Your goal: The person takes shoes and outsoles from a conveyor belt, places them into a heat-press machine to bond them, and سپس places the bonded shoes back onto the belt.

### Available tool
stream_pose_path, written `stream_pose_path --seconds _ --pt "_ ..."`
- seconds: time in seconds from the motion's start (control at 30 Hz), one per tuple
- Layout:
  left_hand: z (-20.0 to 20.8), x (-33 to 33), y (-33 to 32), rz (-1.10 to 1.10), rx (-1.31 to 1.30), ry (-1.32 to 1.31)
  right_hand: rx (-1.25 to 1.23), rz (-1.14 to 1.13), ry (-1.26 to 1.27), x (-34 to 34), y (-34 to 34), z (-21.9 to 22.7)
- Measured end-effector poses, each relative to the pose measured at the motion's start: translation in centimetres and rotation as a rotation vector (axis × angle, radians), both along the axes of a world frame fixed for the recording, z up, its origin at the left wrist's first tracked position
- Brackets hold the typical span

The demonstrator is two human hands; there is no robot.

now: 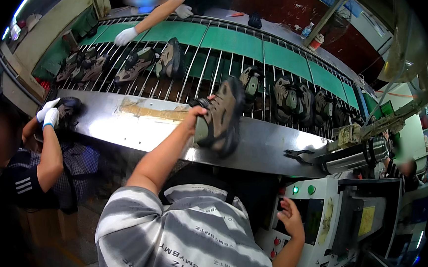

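Observation:
My left hand [195,118] is closed on a brown and grey sneaker [222,115] with a dark sole. The sneaker is held above the metal ledge, tilted with one end up. My right hand [291,218] is empty, its fingers apart and a little bent, beside the white machine [311,229] with a green light and buttons. Whether it touches the panel I cannot tell. Beyond the ledge, several similar shoes stand on the metal roller rack; the closest to the held one is a dark and grey shoe [250,83].
The shiny metal ledge [273,138] runs across in front of me, with dark pliers [299,156] and a steel flask [353,158] at its right. A co-worker's gloved hand [125,36] reaches over the rack. At left, another person's gloved hands [50,114] hold a dark shoe.

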State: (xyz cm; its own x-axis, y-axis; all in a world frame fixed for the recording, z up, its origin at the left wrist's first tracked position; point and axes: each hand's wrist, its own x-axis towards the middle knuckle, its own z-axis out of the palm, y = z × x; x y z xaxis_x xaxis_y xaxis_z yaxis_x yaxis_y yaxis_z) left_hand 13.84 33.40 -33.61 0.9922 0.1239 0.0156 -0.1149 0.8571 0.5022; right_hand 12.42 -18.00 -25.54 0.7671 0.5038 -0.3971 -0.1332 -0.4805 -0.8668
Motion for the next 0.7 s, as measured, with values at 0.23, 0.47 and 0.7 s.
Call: stream_pose_path --seconds 0.23,0.47,0.7 --pt "1.6 13.7 13.6 0.145 0.468 0.463 -0.077 -0.189 0.134 -3.1 -3.6 -5.6" --pt "-3.9 25.1 12.6 0.351 1.150 0.610 -0.222 -0.255 0.164 -1.2 -0.2 -4.8" --pt "-5.9 22.1 12.8 0.663 1.235 0.606 -0.165 -0.171 0.014 3.0 4.8 -8.5"
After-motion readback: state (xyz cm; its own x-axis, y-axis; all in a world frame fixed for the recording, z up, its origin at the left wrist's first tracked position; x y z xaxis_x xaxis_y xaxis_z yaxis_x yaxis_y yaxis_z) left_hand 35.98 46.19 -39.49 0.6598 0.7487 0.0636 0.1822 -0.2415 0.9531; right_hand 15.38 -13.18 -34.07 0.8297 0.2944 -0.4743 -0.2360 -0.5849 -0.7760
